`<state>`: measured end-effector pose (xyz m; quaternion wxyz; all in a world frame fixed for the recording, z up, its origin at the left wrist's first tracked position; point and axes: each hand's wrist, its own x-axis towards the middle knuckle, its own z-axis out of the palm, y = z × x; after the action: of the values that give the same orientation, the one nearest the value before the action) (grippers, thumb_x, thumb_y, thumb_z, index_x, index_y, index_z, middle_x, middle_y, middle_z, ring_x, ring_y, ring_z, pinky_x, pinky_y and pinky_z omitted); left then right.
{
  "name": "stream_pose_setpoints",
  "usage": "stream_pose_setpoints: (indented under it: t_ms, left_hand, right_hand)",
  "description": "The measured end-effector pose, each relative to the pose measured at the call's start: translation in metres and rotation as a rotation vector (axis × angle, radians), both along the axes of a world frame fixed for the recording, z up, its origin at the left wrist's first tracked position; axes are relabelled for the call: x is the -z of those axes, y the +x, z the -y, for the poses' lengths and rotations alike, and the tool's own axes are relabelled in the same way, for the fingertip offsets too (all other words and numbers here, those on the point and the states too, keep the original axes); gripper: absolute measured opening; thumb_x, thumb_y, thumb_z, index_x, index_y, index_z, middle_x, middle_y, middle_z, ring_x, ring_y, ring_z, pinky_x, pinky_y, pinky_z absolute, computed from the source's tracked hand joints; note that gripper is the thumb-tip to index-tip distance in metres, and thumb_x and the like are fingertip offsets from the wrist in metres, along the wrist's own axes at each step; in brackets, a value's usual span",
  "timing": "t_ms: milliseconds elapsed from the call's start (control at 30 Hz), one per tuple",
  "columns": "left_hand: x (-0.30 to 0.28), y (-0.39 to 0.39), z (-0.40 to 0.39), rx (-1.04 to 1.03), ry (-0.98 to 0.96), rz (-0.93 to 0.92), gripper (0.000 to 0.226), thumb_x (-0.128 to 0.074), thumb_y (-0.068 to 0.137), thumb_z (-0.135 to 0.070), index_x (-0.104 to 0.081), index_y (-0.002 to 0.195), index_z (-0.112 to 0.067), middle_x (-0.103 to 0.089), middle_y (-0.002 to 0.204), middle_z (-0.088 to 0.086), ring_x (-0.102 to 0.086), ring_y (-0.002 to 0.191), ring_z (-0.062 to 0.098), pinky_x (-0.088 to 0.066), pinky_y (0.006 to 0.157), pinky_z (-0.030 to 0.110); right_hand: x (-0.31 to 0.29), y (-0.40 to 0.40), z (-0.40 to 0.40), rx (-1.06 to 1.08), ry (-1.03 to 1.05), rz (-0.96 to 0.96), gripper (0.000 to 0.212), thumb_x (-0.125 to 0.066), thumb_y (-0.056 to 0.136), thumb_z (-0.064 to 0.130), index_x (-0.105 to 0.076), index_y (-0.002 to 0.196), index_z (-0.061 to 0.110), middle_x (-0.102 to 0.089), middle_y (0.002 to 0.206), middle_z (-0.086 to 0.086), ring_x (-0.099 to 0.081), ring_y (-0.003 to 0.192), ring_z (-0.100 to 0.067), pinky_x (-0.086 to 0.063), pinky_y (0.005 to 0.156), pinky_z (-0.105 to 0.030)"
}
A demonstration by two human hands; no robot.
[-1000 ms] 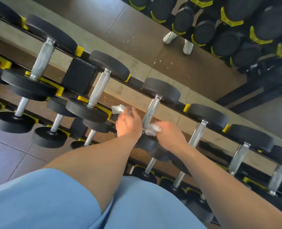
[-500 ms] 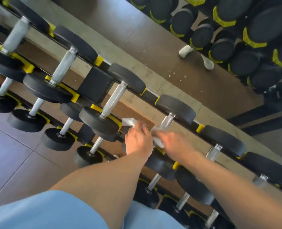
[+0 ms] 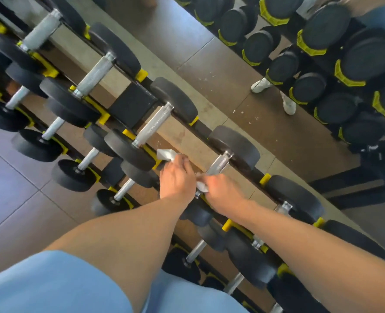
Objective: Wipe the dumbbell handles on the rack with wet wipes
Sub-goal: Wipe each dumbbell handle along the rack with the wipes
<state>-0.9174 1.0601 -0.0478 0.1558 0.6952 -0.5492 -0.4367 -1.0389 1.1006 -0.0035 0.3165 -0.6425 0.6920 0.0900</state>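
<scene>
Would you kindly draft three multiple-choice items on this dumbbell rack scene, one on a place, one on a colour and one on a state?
1. Where is the right hand?
A. On a top-row dumbbell handle
B. On the floor tiles
C. On a bottom-row weight head

2. What colour are the rack's saddles?
A. Red
B. Yellow
C. White

3. What is the left hand doing?
A. Hanging open and idle
B. Lifting a dumbbell off the rack
C. Holding a white wipe

Answers:
1 A, the right hand presses a second wipe round the near end of the steel handle on the top row.
2 B, yellow pieces sit under each black weight head.
3 C, white material sticks out beyond the curled fingers.
</scene>
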Motion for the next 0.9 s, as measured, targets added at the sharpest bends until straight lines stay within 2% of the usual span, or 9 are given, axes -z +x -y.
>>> stream_pose_setpoints:
  t_ms: [67,133,233,333,567,633,667,767,900]
  left_hand:
    - [0.000,0.000,0.000,-0.019,-0.031,-0.017,0.035,-0.029,0.104,-0.038,-0.055,0.124,-0.027,-0.062,0.123,0.006,-0.051,0.118,0.029,-0.042,0.100,0.043]
    - [0.000,0.001,-0.001,-0.024,-0.060,-0.023,0.034,-0.028,0.104,-0.038,-0.056,0.120,-0.026,-0.063,0.119,0.006,-0.053,0.115,0.029,-0.043,0.099,0.045]
    - [-0.002,0.003,0.000,-0.016,-0.083,-0.031,0.034,-0.026,0.105,-0.035,-0.056,0.118,-0.025,-0.063,0.114,0.005,-0.054,0.111,0.029,-0.041,0.100,0.048]
    - [-0.002,0.003,-0.001,-0.021,-0.095,-0.038,0.035,-0.027,0.105,-0.034,-0.057,0.121,-0.024,-0.063,0.118,0.005,-0.054,0.113,0.028,-0.041,0.102,0.047]
    - [0.000,0.000,-0.005,-0.035,-0.156,-0.007,0.035,-0.029,0.103,-0.035,-0.058,0.119,-0.025,-0.064,0.111,0.004,-0.056,0.106,0.026,-0.046,0.097,0.046]
    - [0.000,-0.001,-0.006,-0.050,-0.148,-0.012,0.034,-0.029,0.103,-0.036,-0.057,0.119,-0.025,-0.063,0.110,0.003,-0.056,0.105,0.024,-0.046,0.096,0.046]
    - [-0.001,-0.001,-0.006,-0.055,-0.149,-0.013,0.034,-0.029,0.103,-0.036,-0.057,0.118,-0.025,-0.063,0.110,0.002,-0.056,0.104,0.024,-0.047,0.096,0.046]
    - [-0.001,-0.002,-0.007,-0.067,-0.171,-0.017,0.034,-0.028,0.103,-0.037,-0.057,0.115,-0.024,-0.061,0.103,0.000,-0.056,0.099,0.023,-0.048,0.093,0.047]
    - [0.000,-0.003,-0.008,-0.066,-0.191,-0.015,0.034,-0.027,0.103,-0.037,-0.057,0.114,-0.024,-0.061,0.102,-0.001,-0.056,0.097,0.022,-0.048,0.092,0.048]
  right_hand:
    - [-0.009,0.008,0.003,0.268,0.225,0.270,0.018,-0.048,0.094,0.013,-0.065,0.092,0.012,-0.071,0.082,-0.019,-0.071,0.070,-0.035,-0.056,0.063,-0.044]
    - [-0.006,0.001,0.019,0.441,0.099,0.332,0.023,-0.049,0.095,0.009,-0.071,0.094,0.017,-0.074,0.092,-0.016,-0.073,0.079,-0.034,-0.057,0.069,-0.041]
    - [-0.001,-0.017,0.036,0.185,-0.393,0.027,0.029,-0.055,0.098,0.014,-0.066,0.124,0.019,-0.067,0.127,-0.005,-0.066,0.110,-0.026,-0.055,0.090,-0.038]
    - [0.000,-0.021,0.027,-0.195,-0.282,-0.300,0.030,-0.056,0.095,0.012,-0.059,0.124,0.018,-0.062,0.128,-0.005,-0.068,0.104,-0.033,-0.053,0.077,-0.039]
    - [0.010,0.002,-0.006,-0.097,-0.143,-0.007,0.019,-0.050,0.092,0.012,-0.061,0.105,0.021,-0.056,0.084,0.000,-0.062,0.079,-0.031,-0.038,0.063,-0.032]
    - [0.007,0.004,-0.002,-0.072,-0.205,0.030,0.025,-0.051,0.095,0.015,-0.062,0.116,0.024,-0.063,0.086,-0.004,-0.065,0.087,-0.034,-0.044,0.064,-0.035]
    - [0.007,0.000,0.003,-0.026,-0.308,0.046,0.030,-0.054,0.097,0.016,-0.061,0.124,0.025,-0.069,0.100,-0.007,-0.067,0.097,-0.033,-0.052,0.072,-0.038]
    - [0.003,-0.015,0.019,-0.030,-0.471,-0.137,0.045,-0.066,0.093,0.013,-0.056,0.136,0.020,-0.055,0.143,-0.003,-0.063,0.117,-0.031,-0.057,0.089,-0.043]
    - [0.000,-0.009,0.008,-0.082,-0.229,-0.282,0.014,-0.055,0.097,0.019,-0.062,0.109,0.016,-0.063,0.105,-0.009,-0.065,0.091,-0.030,-0.049,0.070,-0.036]
